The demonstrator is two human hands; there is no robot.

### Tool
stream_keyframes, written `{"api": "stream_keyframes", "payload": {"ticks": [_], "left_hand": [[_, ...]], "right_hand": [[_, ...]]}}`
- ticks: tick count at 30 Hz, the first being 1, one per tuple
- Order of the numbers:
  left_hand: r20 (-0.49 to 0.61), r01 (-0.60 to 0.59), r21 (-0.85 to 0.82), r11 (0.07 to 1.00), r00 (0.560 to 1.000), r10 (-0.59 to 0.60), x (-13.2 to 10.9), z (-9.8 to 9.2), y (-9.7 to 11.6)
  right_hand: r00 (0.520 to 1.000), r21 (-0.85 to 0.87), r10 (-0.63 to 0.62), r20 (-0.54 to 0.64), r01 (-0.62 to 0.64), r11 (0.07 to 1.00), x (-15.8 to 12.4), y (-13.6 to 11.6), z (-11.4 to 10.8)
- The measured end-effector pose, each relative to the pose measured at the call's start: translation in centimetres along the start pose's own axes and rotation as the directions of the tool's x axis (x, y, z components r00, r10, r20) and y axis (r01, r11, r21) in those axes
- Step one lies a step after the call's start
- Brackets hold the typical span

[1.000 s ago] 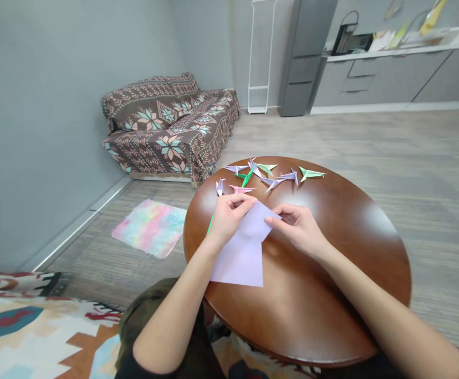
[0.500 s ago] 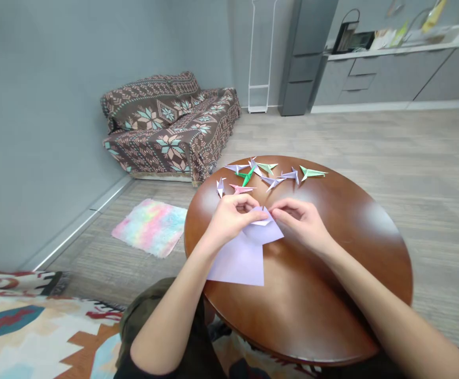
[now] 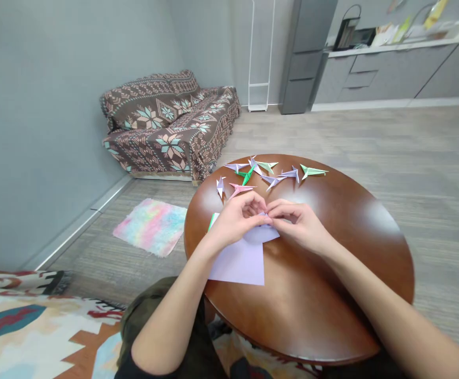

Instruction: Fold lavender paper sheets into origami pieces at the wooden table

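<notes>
My left hand (image 3: 235,223) and my right hand (image 3: 298,223) meet at the middle of the round wooden table (image 3: 312,310), their fingertips pinching a folded edge of a lavender paper sheet (image 3: 239,263). The sheet's lower corner lies flat toward me, and the fingers hide its upper part. A sliver of green paper (image 3: 212,222) pokes out beside my left hand. Just beyond my hands, several origami cranes lie in a loose group, including a pink one (image 3: 240,188), a lilac one (image 3: 221,186) and a pale green one (image 3: 312,171).
The table's far rim lies just past the cranes. A sofa under a patterned throw (image 3: 170,126) stands by the wall, with a tie-dye mat (image 3: 150,227) on the floor. A patterned rug (image 3: 24,326) lies at lower left, and grey kitchen cabinets (image 3: 387,73) stand at the back.
My hands have drawn together over the paper. The top of the sheet is folded down smaller, and my fingers now pinch it at the centre. A green edge shows more clearly by my left hand.
</notes>
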State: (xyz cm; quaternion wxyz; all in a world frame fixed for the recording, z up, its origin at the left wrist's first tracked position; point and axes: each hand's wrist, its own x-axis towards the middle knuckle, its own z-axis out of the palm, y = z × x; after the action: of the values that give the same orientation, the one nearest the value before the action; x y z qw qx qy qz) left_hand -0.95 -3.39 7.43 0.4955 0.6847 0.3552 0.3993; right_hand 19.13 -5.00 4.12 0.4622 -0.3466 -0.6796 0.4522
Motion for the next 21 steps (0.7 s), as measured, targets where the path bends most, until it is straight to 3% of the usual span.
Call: {"api": "stream_keyframes", "payload": {"ticks": [4, 10, 21], "left_hand": [[0.065, -0.002, 0.089, 0.996, 0.998, -0.004, -0.01, -0.11, -0.07], [0.068, -0.016, 0.155, 0.988, 0.998, 0.006, -0.06, -0.20, 0.27], [0.053, -0.073, 0.066, 0.995, 0.996, 0.070, 0.03, -0.15, 0.49]], "right_hand": [[1.000, -0.061, -0.013, -0.021, 0.012, 0.998, -0.05, -0.25, -0.01], [0.997, -0.083, -0.057, -0.045, 0.053, 0.995, -0.13, -0.38, -0.11], [0.992, -0.150, -0.106, -0.071, 0.094, 0.984, -0.21, -0.54, -0.16]]}}
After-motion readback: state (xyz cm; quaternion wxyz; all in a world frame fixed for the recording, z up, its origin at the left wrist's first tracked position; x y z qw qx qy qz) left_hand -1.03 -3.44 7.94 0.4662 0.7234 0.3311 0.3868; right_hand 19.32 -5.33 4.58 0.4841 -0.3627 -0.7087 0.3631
